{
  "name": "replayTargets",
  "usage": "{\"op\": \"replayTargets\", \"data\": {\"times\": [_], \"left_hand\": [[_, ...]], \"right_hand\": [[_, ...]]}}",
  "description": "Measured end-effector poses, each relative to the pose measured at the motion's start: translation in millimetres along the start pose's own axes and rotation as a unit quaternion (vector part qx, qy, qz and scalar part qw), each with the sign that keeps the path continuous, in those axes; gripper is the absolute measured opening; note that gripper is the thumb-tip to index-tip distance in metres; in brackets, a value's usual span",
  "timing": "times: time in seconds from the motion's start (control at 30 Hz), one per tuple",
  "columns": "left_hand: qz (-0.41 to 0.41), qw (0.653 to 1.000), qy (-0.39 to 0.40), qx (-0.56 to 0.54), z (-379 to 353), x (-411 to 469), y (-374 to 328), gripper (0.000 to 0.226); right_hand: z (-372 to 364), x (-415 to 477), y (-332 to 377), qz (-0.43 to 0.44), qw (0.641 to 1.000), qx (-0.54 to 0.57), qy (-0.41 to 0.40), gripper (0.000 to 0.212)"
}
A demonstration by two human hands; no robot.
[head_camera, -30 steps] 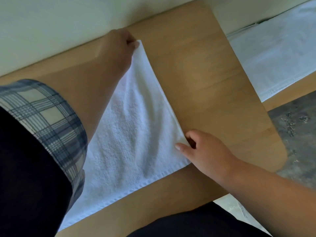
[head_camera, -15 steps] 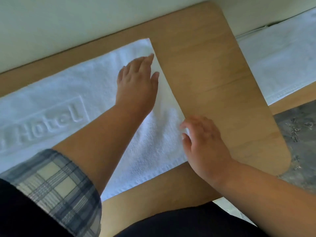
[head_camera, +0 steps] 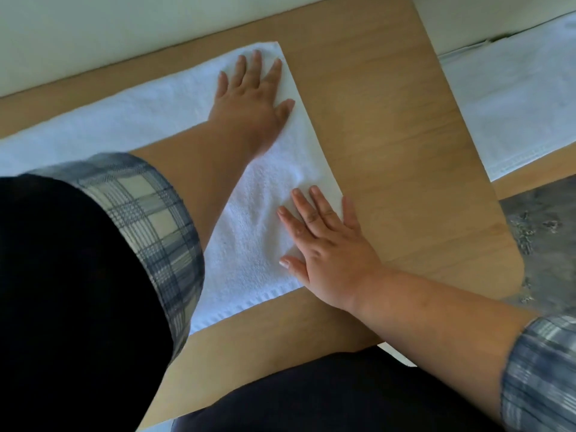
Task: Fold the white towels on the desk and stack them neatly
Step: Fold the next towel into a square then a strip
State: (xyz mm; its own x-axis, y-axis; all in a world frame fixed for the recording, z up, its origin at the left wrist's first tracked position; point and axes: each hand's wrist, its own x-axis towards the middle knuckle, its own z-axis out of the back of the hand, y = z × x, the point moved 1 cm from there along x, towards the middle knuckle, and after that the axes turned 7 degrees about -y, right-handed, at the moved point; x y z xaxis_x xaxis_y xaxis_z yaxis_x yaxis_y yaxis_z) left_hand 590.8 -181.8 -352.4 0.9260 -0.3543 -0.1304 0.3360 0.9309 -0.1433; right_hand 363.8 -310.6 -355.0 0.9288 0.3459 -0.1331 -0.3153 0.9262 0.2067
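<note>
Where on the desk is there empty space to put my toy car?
Bare wood lies between the white towel under both hands and the second white towel at the far right. The left hand and right hand crowd the towel.

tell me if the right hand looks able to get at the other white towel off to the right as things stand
Probably yes. The right hand lies flat and empty on the folded towel, and only bare desk shows between it and the second towel. Whether the arm stretches that far is unclear.
</note>
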Motion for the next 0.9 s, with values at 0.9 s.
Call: {"op": "replayTargets", "data": {"times": [0.9], "left_hand": [[-0.016, 0.986, 0.093, -0.138, 8.6, -212.1, -70.5, 0.128]], "right_hand": [[88.5, 77.5, -24.1, -0.467, 0.650, 0.578, 0.158, 0.028]]}}
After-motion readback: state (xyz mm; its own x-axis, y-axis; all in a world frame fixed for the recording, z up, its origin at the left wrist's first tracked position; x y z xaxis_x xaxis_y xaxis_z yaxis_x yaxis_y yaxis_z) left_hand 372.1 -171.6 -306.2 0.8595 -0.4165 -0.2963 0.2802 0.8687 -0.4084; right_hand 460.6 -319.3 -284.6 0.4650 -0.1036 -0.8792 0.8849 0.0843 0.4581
